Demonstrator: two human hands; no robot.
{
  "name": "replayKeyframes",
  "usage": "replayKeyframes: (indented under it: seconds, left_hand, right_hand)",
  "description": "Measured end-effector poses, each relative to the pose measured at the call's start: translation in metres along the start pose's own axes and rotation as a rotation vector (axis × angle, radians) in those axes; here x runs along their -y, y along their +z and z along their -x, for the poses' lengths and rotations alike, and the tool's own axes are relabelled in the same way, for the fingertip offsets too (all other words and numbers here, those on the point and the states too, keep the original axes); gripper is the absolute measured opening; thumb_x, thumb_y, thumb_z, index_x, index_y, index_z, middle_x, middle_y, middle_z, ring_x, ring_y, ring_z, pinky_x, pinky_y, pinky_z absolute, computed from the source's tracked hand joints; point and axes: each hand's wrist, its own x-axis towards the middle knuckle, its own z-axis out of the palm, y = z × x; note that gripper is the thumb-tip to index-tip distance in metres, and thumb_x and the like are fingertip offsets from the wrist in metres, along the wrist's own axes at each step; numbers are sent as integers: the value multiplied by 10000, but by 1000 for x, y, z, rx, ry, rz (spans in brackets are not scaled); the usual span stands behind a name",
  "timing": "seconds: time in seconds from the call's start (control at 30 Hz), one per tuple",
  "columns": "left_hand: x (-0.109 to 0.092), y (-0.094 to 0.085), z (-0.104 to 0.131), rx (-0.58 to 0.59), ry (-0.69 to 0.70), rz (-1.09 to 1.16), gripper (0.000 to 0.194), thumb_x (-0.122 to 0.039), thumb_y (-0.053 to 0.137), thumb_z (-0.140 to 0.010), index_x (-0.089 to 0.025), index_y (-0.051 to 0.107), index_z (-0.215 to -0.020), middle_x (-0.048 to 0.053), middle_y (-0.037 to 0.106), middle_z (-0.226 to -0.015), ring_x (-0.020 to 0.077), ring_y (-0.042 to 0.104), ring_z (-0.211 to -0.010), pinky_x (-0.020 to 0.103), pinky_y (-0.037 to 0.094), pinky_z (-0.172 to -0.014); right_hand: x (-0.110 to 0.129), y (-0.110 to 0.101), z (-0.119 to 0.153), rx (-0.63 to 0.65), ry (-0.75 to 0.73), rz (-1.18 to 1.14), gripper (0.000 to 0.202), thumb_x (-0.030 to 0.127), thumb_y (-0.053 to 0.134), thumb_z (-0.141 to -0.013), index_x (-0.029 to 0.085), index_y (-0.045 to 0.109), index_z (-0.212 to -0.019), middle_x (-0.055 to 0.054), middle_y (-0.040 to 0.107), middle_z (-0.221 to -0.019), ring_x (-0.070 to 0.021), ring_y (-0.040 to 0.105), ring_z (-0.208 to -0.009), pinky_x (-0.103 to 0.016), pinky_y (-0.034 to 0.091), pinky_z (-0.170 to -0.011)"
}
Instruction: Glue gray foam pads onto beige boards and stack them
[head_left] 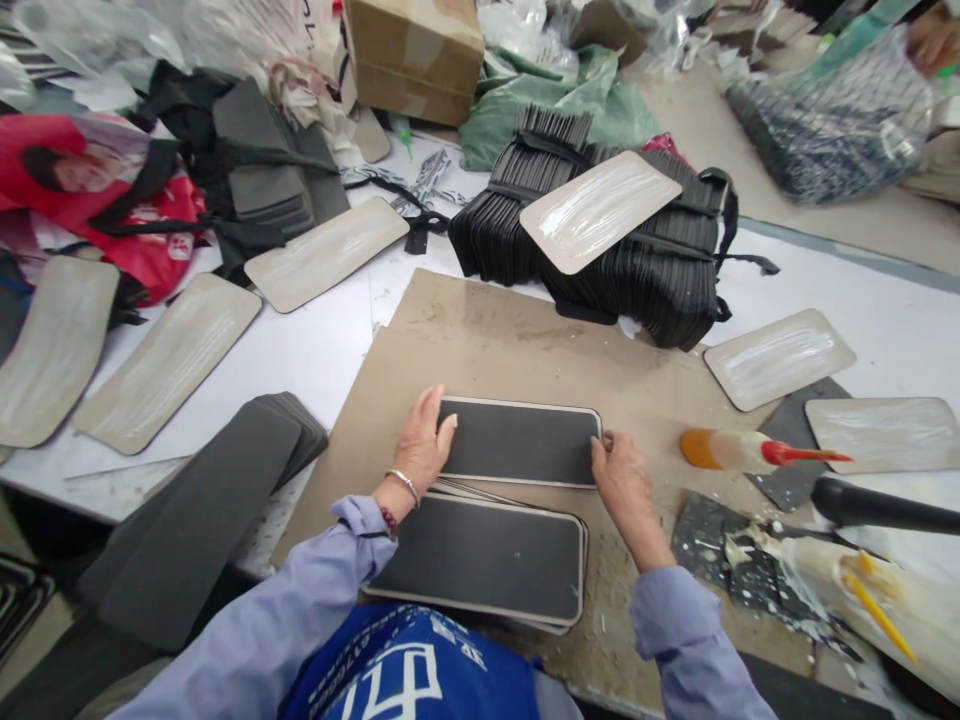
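At the two short ends of a dark panel (521,440), a person's hands were set opposite each other: the left hand (421,445) lay loosely spread at the left end, thumb apart from the fingers, while the right hand (626,485) was curled, its thumb against the right end and a bent finger close beside it. Whether either one pinched the edge could not be told. Between them the panel lay flat, a long rectangle with rounded corners, matt charcoal on its face, with a thin pale rim. It sat on a brown board (480,320), just beyond a stack of similar panels (487,560) whose lower layers stuck out unevenly. To the left, loose dark strips (202,510) lay in a pile; to the right, a bottle (724,450) with orange contents and a red nozzle rested on its side. Farther out, a strapped bundle of black pieces (645,280) had a pale panel (600,210), streaked with shiny white, lying across it. More streaked panels (780,358) lay to both sides on the white tabletop (315,355), and beyond were a cardboard box (416,60) and green sheeting (555,100).
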Motion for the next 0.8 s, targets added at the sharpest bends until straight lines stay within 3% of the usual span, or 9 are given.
replayKeyframes:
  seconds: [0.1, 0.23, 0.33, 0.5, 0.8]
  left_hand:
    - [2, -7, 4, -90, -318, 83, 410, -228, 494, -790, -150, 486, -1192, 132, 586, -1113, 222, 531, -1074, 378, 402, -961]
    - [9, -11, -5, 33, -598, 230, 279, -204, 540, -753, -150, 587, -1022, 75, 667, -895, 180, 620, -842, 300, 474, -804]
    - [16, -12, -15, 99, -592, 354, 174, -219, 532, -750, -157, 646, -866, 47, 689, -797, 164, 625, -771, 256, 474, -722]
    - [16, -25, -19, 2, -519, 436, 175, -278, 522, -741, -172, 652, -791, -2, 676, -704, 143, 599, -693, 234, 455, -659]
    - [7, -56, 12, -77, -468, 365, 129, -247, 401, -820, -195, 502, -760, -25, 526, -671, 129, 510, -685, 219, 399, -626]
  right_hand:
    - [-3, 1, 5, 41, 63, -42, 333, 382, 417, -806, 123, 564, -952, -143, 602, -867, -245, 540, -847, -345, 399, -749]
    - [-5, 0, -5, 79, 203, -265, 353, 430, 498, -720, 124, 594, -868, -116, 630, -752, -229, 569, -724, -327, 420, -655]
    - [-5, -9, -14, 146, 234, -366, 336, 481, 519, -667, 153, 592, -680, -73, 608, -618, -197, 550, -603, -296, 401, -561]
    - [3, -34, -8, 87, 161, -454, 452, 606, 505, -621, 159, 565, -594, -23, 538, -520, -151, 474, -528, -269, 345, -513]
    - [25, -65, 61, 43, 79, -448, 429, 605, 440, -706, 190, 504, -613, 14, 465, -515, -131, 418, -518, -257, 321, -511]
